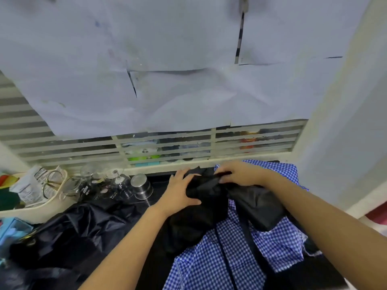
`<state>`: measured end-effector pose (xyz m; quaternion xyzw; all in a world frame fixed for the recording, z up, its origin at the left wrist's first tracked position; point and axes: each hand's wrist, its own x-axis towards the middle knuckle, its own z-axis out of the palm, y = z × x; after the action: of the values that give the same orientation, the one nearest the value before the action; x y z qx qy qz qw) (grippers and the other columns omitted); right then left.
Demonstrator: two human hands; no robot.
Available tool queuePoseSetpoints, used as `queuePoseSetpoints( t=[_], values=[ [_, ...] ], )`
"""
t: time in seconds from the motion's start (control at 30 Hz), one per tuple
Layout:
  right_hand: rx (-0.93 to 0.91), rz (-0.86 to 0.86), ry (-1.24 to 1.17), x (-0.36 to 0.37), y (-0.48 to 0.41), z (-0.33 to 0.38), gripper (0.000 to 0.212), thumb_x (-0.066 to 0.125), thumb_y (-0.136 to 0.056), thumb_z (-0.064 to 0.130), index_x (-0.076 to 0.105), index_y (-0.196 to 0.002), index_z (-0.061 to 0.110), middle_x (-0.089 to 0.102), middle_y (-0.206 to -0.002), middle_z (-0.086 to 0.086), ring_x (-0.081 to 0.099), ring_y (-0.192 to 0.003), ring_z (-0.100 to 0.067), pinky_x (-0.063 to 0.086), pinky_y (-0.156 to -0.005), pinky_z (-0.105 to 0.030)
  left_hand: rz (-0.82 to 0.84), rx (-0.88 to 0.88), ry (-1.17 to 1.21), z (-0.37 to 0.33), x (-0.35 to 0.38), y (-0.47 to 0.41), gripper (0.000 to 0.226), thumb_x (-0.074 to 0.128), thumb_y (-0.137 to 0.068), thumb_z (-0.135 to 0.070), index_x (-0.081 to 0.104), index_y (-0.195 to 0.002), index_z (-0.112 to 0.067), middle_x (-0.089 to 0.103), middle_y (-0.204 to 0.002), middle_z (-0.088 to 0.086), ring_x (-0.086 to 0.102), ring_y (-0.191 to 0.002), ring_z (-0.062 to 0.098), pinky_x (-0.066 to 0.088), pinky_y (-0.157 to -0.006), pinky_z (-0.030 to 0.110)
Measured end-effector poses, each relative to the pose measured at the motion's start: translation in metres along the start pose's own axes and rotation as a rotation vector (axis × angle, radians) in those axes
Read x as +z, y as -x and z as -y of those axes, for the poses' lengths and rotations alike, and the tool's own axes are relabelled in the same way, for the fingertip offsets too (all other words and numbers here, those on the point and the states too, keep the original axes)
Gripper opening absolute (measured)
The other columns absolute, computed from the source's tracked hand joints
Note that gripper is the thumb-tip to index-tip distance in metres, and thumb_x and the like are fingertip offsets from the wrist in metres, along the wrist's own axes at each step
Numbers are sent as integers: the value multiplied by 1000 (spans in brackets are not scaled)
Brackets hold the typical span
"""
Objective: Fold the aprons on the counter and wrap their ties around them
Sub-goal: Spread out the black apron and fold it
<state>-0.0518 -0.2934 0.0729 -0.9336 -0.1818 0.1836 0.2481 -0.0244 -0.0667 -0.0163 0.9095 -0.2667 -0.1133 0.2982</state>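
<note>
A bunched black apron (pixel 211 197) lies on the dark counter, partly on top of a blue-and-white checked apron (pixel 232 262). My left hand (pixel 180 193) presses flat on the black apron's left side, fingers spread. My right hand (pixel 238 172) grips the cloth at its far edge, fingers curled over a fold. Two thin dark ties (pixel 247 233) trail from the bundle toward me across the checked apron. Another crumpled dark apron (pixel 77 231) lies to the left.
Upturned glasses (pixel 117 181) and a steel cup (pixel 142 186) stand at the back left by a cream tray (pixel 41 208) with packets and spectacles. A louvred window (pixel 167 147), papered above, runs behind the counter. A wall rises on the right.
</note>
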Motion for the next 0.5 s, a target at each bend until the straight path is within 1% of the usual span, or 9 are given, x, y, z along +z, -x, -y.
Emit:
queuePoseSetpoints(
  t=[0.03, 0.1, 0.13, 0.17, 0.23, 0.27, 0.33, 0.43, 0.5],
  values=[
    [2, -81, -28, -18, 5, 10, 11, 54, -96, 19, 63, -97, 23, 55, -86, 19, 50, -80, 0, 36, -76, -17, -18, 0, 5, 0, -11, -2, 69, 77, -77, -30, 45, -137, -26, 40, -144, 1, 32, -136, 22, 22, -116, 43],
    [16, -203, -142, -50, 14, 24, 15, 53, -97, 20, 61, -85, 19, 58, -77, 14, 52, -71, -2, 39, -70, -21, -156, -70, 66, 0, -31, -3, 32, 69, -85, -20, 61, -116, -18, 64, -110, -1, 58, -108, 20, 43, -86, 23],
    [28, -246, -187, -62, 19, 29, 19, 51, -98, 19, 62, -83, 14, 60, -74, 11, 52, -66, -2, 39, -67, -19, -241, -97, 67, -3, -44, -3, 18, 64, -89, -17, 65, -106, -15, 66, -95, -1, 62, -96, 21, 41, -70, 20],
    [47, -271, -189, -71, 24, 34, 23, 50, -98, 19, 63, -84, 6, 60, -75, 5, 52, -66, -4, 38, -66, -19, -326, -98, 45, -7, -56, -1, 11, 60, -91, -13, 67, -99, -13, 64, -86, -1, 62, -86, 19, 36, -62, 20],
    [107, -287, -40, -85, 29, 35, 27, 46, -100, 20, 63, -93, 1, 63, -86, -5, 56, -78, -13, 38, -71, -26, -410, -78, 64, -19, -84, 3, 15, 58, -92, -7, 67, -82, -14, 59, -73, -5, 54, -72, 13, 31, -55, 16],
    [144, -298, 71, -88, 31, 36, 27, 44, -101, 21, 65, -102, 4, 65, -98, -8, 57, -89, -19, 38, -75, -28, -381, -63, 108, -26, -100, 8, 22, 57, -93, -8, 63, -74, -19, 58, -67, -7, 52, -67, 11, 33, -53, 14],
    [220, -372, 262, -92, 31, 33, 32, 39, -103, 20, 60, -125, 8, 58, -128, -13, 52, -114, -26, 36, -88, -29, -168, -81, 249, -46, -132, 16, 26, 54, -96, -20, 63, -73, -24, 63, -66, -11, 58, -64, 9, 37, -53, 8],
    [313, -492, 392, -87, 28, 34, 44, 33, -104, 23, 34, -147, 13, 17, -158, -16, 22, -143, -33, 20, -114, -35, 94, -94, 188, -72, -168, 26, 27, 44, -99, -35, 62, -79, -30, 65, -69, -21, 60, -64, -1, 39, -58, 9],
    [351, -607, 260, -81, 29, 45, 50, 30, -105, 28, 17, -152, 20, -6, -160, -10, 0, -147, -35, 11, -118, -44, 88, -107, 36, -81, -180, 22, 36, 38, -99, -41, 57, -75, -23, 58, -72, -4, 52, -70, 14, 33, -59, 16]
  ],
)
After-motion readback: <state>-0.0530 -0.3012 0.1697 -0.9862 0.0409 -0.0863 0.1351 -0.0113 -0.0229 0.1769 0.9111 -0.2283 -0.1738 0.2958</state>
